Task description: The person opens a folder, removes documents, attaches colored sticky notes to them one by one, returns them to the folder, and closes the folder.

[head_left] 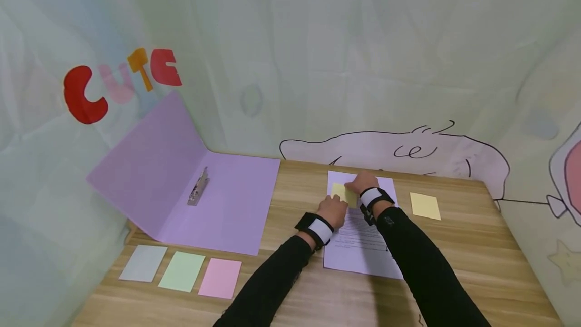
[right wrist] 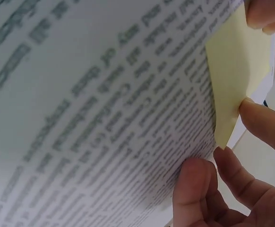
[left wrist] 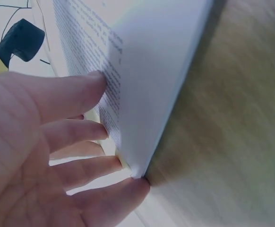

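Observation:
A printed sheet (head_left: 358, 254) lies on the wooden table, with a yellow sticky note (head_left: 339, 191) on its upper part. My right hand (head_left: 364, 182) pinches the note's edge at its right side; in the right wrist view, fingertips meet the pale note (right wrist: 232, 71) at its edge and corner. At the note's lower left is my left hand (head_left: 333, 211), fingers fairly straight. The left wrist view has its thumb (left wrist: 88, 90) over the printed lines and its little finger touching the sheet's edge. The hands partly cover the note.
An open purple folder (head_left: 236, 196) with a metal clip (head_left: 198, 187) stands at the left against the curtain. Before it lie grey (head_left: 142, 263), green (head_left: 182, 271) and pink (head_left: 220, 277) notes. Another yellow note (head_left: 425, 206) is right of the sheet.

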Demonstrator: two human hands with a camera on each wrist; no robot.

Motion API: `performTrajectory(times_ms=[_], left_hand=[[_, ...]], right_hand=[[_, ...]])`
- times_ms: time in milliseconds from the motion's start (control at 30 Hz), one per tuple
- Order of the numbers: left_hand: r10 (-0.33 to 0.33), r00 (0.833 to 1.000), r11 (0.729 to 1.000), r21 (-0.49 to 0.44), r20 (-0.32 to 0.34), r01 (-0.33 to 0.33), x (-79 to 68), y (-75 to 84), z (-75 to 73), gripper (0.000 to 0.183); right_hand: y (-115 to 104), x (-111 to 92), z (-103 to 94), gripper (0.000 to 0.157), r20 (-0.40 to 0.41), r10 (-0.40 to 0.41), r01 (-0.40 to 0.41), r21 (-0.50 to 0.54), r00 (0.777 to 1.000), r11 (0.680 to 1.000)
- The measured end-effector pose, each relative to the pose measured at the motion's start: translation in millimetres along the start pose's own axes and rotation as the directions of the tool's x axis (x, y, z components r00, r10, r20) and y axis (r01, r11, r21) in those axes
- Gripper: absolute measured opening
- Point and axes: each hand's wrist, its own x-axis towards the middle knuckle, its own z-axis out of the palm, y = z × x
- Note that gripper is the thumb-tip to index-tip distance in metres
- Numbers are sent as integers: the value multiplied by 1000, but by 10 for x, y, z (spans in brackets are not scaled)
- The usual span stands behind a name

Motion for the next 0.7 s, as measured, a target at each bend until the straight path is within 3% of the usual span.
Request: performTrajectory(times_ms=[200, 300, 500, 600, 633, 700], left_hand=[[-3, 1000, 1000, -2, -4, 3, -27, 17, 0, 27], [1, 1000, 1000, -5, -10, -1, -48, 25, 8, 29], [-1, 1000, 1000, -29, -5, 1, -95, 21, 16, 56], [5, 1000, 999, -37, -31, -6, -105, -7, 30, 61], [5, 999, 999, -36, -40, -7, -106, -23, 36, 61], [1, 998, 999, -38, -56, -3, -106, -63, 50, 60]], right_hand=[[72, 19, -64, 33, 38, 60, -60, 2, 997, 998], [185, 108, -11, 32, 15, 47, -47, -16, 999, 999], [369, 298, 86, 21, 59, 80, -78, -44, 995, 996], [596, 460, 271, 17, 23, -83, 84, -76, 996, 994], [702, 550, 364, 17, 4, -174, 174, -92, 985, 981], [729, 546, 376, 16, 52, -263, 267, -123, 963, 956]])
